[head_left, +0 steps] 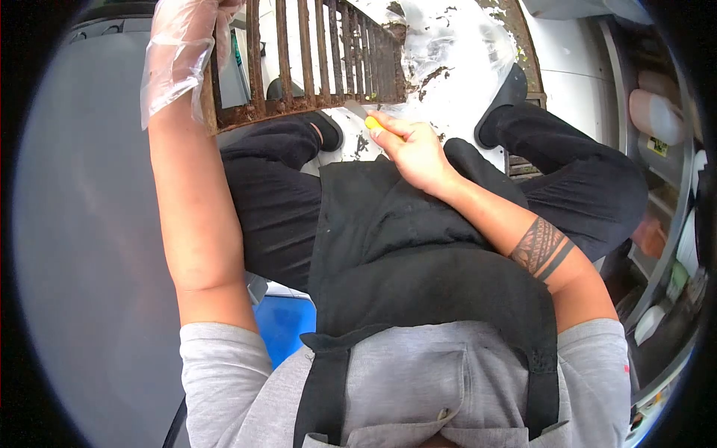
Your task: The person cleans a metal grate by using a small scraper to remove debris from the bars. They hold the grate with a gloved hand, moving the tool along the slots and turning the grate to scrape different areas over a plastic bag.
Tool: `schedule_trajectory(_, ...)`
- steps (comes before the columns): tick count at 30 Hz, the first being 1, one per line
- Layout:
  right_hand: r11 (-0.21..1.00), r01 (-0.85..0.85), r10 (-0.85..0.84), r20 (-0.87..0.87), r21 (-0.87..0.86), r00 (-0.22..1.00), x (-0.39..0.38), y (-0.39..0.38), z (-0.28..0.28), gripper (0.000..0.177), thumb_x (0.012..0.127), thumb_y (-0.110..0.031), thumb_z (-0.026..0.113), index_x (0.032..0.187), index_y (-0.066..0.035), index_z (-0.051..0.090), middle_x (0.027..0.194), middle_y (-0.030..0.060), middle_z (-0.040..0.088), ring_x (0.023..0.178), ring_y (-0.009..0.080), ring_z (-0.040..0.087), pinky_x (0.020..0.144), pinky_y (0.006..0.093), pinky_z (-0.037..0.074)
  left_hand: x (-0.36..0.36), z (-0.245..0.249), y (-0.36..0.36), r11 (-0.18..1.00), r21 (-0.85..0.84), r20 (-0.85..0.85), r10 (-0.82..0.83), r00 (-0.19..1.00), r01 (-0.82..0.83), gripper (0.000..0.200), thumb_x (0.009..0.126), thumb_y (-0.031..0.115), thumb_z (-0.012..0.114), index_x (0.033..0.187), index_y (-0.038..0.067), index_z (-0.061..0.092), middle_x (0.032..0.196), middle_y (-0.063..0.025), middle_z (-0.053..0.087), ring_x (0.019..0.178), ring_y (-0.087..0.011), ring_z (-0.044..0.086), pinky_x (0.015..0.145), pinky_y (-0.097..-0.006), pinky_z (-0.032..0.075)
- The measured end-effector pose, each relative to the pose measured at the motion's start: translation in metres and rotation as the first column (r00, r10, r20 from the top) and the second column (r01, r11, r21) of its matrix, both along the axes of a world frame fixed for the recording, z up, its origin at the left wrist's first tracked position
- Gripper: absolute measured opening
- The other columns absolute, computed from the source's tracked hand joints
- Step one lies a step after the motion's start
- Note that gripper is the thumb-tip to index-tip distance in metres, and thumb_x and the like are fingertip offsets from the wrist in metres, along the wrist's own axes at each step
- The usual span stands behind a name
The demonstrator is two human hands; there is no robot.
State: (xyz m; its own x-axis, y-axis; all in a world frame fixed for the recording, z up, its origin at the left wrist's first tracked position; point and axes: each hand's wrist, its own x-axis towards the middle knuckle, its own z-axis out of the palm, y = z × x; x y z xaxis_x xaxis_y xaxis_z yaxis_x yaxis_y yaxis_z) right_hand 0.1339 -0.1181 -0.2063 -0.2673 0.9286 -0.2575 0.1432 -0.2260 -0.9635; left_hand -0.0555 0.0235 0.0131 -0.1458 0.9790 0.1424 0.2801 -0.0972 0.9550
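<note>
A rusty brown slatted grate [306,56] stands tilted at the top centre. My left hand [190,37], in a clear plastic glove, is at its upper left edge; its fingers are mostly cut off by the frame top. Bare and closed, my right hand [411,153] grips a tool with a yellow handle [373,122]. The tool's thin metal blade [355,110] touches or nearly touches the grate's lower edge. Behind the grate, a white surface [448,82] carries dark flakes and a clear plastic sheet [485,45].
My legs in black trousers are bent on both sides. A large grey surface [89,224] fills the left. Shelves with containers [656,117] line the right. Something blue [286,322] lies below my left thigh. More brown slats [523,166] show beside my right knee.
</note>
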Motion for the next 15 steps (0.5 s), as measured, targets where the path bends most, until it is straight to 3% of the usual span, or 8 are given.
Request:
schedule_trajectory(4,0.978,-0.009,-0.009,-0.086,-0.207,0.996,-0.003,0.004,0.014,0.043,0.101,-0.016,0.066,0.141,-0.004,0.061,0.076,-0.0038,0.059,0.06,0.0026,0.046,0.055,0.0204,0.039,-0.002,0.004,-0.001,0.998,-0.05,-0.085,0.04,0.996,-0.045,0.067,0.07,-0.005,0.051,0.137,0.001,0.055,0.082,-0.003,0.059,0.062,-0.0086,0.05,0.055,-0.0228,0.042)
schedule_trajectory(6,0.936,0.134,-0.21,-0.209,-0.326,0.955,-0.014,0.024,0.023,0.043,0.101,-0.021,0.066,0.141,-0.005,0.062,0.071,-0.0033,0.056,0.054,0.0029,0.043,0.048,0.0211,0.035,0.01,0.008,-0.006,0.994,-0.077,-0.071,0.077,0.994,-0.083,0.066,0.071,-0.006,0.051,0.136,0.002,0.055,0.08,-0.0036,0.058,0.062,-0.0088,0.051,0.056,-0.0227,0.042)
schedule_trajectory(7,0.943,0.181,-0.239,-0.187,-0.281,0.953,-0.019,0.04,0.025,0.043,0.101,-0.023,0.065,0.14,-0.006,0.063,0.068,-0.0042,0.053,0.051,0.0032,0.04,0.044,0.0221,0.031,0.007,0.0,-0.002,0.994,-0.037,-0.039,0.102,0.994,-0.103,0.064,0.071,-0.007,0.051,0.134,0.003,0.057,0.078,-0.0033,0.055,0.06,-0.0092,0.05,0.055,-0.0228,0.041)
schedule_trajectory(8,0.968,0.181,-0.201,-0.109,-0.175,0.973,-0.018,0.053,0.024,0.042,0.1,-0.021,0.066,0.139,-0.005,0.063,0.069,-0.0048,0.053,0.054,0.0027,0.041,0.047,0.021,0.033,0.013,0.005,-0.004,0.99,-0.041,-0.11,0.132,0.985,-0.137,0.062,0.072,-0.008,0.05,0.132,0.003,0.058,0.077,-0.0025,0.054,0.059,-0.0094,0.048,0.055,-0.0228,0.041)
schedule_trajectory(10,0.978,0.119,-0.143,-0.132,-0.17,0.981,-0.012,0.068,0.014,0.043,0.099,-0.02,0.067,0.139,-0.004,0.064,0.071,-0.0054,0.056,0.058,0.0021,0.043,0.052,0.0196,0.036,0.011,0.001,0.004,0.98,-0.072,0.034,0.19,0.981,-0.187,0.062,0.071,-0.009,0.049,0.131,0.002,0.058,0.08,-0.0026,0.055,0.06,-0.0088,0.047,0.055,-0.0218,0.04)
schedule_trajectory(12,0.99,0.105,-0.118,-0.148,-0.092,0.982,-0.006,0.061,0.014,0.043,0.099,-0.021,0.068,0.137,-0.002,0.065,0.075,-0.0054,0.059,0.064,0.0021,0.047,0.058,0.0198,0.04,-0.001,-0.004,-0.004,0.994,-0.042,0.048,0.102,0.994,-0.1,0.062,0.07,-0.01,0.048,0.13,0.001,0.058,0.083,-0.0027,0.056,0.062,-0.0086,0.048,0.056,-0.021,0.039)
schedule_trajectory(14,0.995,0.009,0.001,0.096,-0.104,0.995,0.002,0.043,0.039,0.042,0.098,-0.022,0.069,0.135,-0.001,0.066,0.084,0.0003,0.07,0.071,0.0056,0.056,0.066,0.0239,0.048,-0.002,0.0,-0.002,1.0,0.004,0.069,0.018,0.997,-0.019,0.061,0.07,-0.01,0.048,0.129,0.0,0.059,0.085,-0.0029,0.057,0.063,-0.0084,0.048,0.056,-0.0201,0.039)
schedule_trajectory(15,0.992,0.017,-0.038,0.168,0.127,0.985,-0.002,0.04,0.033,0.042,0.099,-0.025,0.068,0.134,-0.002,0.066,0.094,0.0073,0.076,0.08,0.0089,0.063,0.075,0.0278,0.052,0.003,0.004,-0.003,1.0,-0.004,0.021,0.029,0.999,-0.029,0.061,0.069,-0.011,0.048,0.129,0.0,0.059,0.087,-0.003,0.058,0.064,-0.0082,0.048,0.056,-0.0197,0.039)
